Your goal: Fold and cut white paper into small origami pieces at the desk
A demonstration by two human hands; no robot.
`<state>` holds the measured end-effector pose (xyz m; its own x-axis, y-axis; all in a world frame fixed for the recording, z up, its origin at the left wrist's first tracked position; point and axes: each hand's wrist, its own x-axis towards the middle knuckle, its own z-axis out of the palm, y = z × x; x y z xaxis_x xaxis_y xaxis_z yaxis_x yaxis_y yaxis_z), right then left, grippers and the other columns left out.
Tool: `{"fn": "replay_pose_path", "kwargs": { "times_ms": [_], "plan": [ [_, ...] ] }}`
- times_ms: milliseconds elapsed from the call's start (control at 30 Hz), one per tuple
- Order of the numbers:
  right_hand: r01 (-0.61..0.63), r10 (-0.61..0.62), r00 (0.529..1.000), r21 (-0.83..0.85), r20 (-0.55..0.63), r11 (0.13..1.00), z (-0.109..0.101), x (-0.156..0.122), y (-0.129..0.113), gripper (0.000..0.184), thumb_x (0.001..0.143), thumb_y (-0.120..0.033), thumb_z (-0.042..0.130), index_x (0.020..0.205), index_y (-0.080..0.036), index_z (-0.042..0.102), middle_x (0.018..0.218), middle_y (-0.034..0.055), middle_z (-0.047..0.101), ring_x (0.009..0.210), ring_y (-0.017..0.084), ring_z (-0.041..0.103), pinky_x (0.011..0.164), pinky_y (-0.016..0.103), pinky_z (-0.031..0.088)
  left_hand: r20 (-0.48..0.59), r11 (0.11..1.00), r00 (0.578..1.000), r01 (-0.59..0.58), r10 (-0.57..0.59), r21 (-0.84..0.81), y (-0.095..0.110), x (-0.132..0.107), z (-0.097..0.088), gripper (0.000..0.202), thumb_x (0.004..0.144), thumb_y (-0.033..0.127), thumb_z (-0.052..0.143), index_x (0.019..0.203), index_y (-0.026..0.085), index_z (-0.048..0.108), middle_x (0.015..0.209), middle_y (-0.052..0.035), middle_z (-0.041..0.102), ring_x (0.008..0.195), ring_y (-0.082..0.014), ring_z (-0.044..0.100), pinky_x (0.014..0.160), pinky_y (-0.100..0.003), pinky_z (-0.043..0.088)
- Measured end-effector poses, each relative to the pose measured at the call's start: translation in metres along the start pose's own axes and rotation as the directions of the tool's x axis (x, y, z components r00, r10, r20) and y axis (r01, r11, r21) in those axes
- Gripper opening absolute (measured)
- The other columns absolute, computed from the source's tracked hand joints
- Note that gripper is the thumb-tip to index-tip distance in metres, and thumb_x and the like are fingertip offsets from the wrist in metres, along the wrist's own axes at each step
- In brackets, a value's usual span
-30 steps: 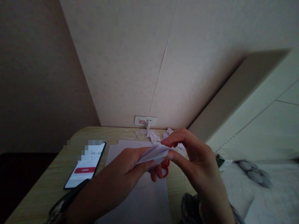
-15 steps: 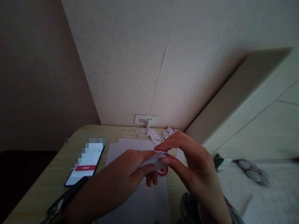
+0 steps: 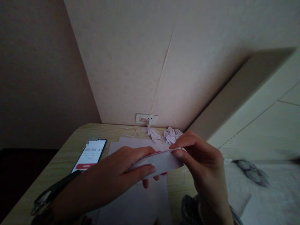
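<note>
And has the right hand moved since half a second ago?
Yes: the right hand has shifted to the right, its fingertips now farther from the wall socket while they pinch the paper.

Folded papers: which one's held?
The long folded paper between left hand and right hand, gripped by both; the other, pointed folded papers lie on the table by the wall.

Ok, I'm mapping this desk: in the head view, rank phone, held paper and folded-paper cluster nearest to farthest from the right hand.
1. Held paper: pinched in the right hand.
2. Folded-paper cluster: just beyond that hand.
3. Phone: off to the left.
</note>
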<state>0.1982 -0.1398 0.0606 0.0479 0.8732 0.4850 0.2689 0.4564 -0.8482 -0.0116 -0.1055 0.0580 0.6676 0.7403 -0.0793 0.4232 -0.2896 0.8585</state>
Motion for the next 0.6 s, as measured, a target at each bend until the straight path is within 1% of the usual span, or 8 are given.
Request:
{"fn": "replay_pose_path", "kwargs": {
  "times_ms": [100,167,300,367,433,533,600],
  "plan": [
    [-0.007,0.007,1.0,0.008,-0.019,1.0,0.001,-0.0014,-0.0004,0.01,0.084,-0.023,0.073,0.074,-0.025,0.072,0.069,-0.0037,0.062,0.064,0.011,0.056,0.056,0.024,0.042,-0.002,1.0,1.0,-0.022,0.022,0.013,0.0013,0.0006,0.0009,0.027,0.096,0.044,0.049,0.108,0.03,0.069,0.086,0.0047,0.075,0.085,-0.018,0.067,0.085,-0.027,0.045],
    [-0.006,0.007,0.999,0.005,-0.042,1.0,0.0021,-0.0019,-0.0003,0.012,0.084,-0.021,0.072,0.073,-0.025,0.07,0.068,-0.0034,0.061,0.064,0.012,0.055,0.055,0.024,0.041,0.018,0.998,0.998,-0.055,0.056,-0.023,0.0037,0.0018,0.0013,0.026,0.098,0.041,0.046,0.101,0.028,0.069,0.084,0.0048,0.075,0.082,-0.0168,0.067,0.082,-0.026,0.046],
    [-0.02,0.019,0.998,-0.01,-0.055,1.0,0.0021,-0.0036,-0.0001,0.015,0.085,-0.023,0.07,0.071,-0.023,0.067,0.067,-0.0031,0.059,0.062,0.012,0.054,0.053,0.024,0.04,0.053,0.993,0.994,-0.087,0.091,-0.085,0.008,0.0035,0.0005,0.028,0.099,0.036,0.042,0.096,0.025,0.068,0.082,0.0045,0.075,0.075,-0.0155,0.067,0.08,-0.025,0.048],
    [-0.027,0.027,0.999,-0.038,-0.022,0.999,0.0005,-0.0033,-0.0008,0.016,0.087,-0.025,0.068,0.072,-0.023,0.066,0.067,-0.0034,0.059,0.062,0.012,0.054,0.053,0.024,0.04,0.059,0.994,0.995,-0.08,0.084,-0.078,0.0086,0.0041,-0.0002,0.028,0.099,0.035,0.041,0.098,0.026,0.068,0.081,0.0048,0.075,0.073,-0.0153,0.067,0.079,-0.025,0.048],
    [-0.019,0.023,0.999,-0.091,0.043,0.996,-0.0018,-0.0014,-0.0019,0.015,0.088,-0.027,0.067,0.074,-0.024,0.067,0.069,-0.0029,0.061,0.065,0.012,0.055,0.056,0.025,0.041,0.062,0.997,0.996,-0.064,0.067,-0.052,0.008,0.0048,-0.0006,0.028,0.099,0.035,0.041,0.096,0.026,0.067,0.079,0.005,0.074,0.073,-0.0153,0.067,0.077,-0.025,0.047],
    [0.027,-0.002,0.989,-0.17,0.147,0.985,-0.0054,0.0024,-0.0031,0.011,0.087,-0.027,0.068,0.077,-0.023,0.07,0.074,-0.001,0.064,0.072,0.015,0.06,0.063,0.028,0.045,0.07,0.999,0.996,-0.051,0.05,0.001,0.0057,0.0062,-0.0003,0.03,0.099,0.034,0.04,0.088,0.024,0.066,0.076,0.0042,0.072,0.072,-0.0155,0.066,0.076,-0.026,0.046],
    [0.052,-0.015,0.982,-0.196,0.186,0.979,-0.0069,0.0038,-0.0031,0.009,0.087,-0.025,0.069,0.078,-0.023,0.071,0.076,-0.0005,0.066,0.074,0.016,0.062,0.066,0.029,0.046,0.094,0.999,0.995,-0.037,0.035,0.021,0.004,0.0062,0.0008,0.031,0.1,0.034,0.038,0.089,0.023,0.065,0.077,0.0033,0.071,0.072,-0.0159,0.067,0.077,-0.027,0.045]
  ]
}}
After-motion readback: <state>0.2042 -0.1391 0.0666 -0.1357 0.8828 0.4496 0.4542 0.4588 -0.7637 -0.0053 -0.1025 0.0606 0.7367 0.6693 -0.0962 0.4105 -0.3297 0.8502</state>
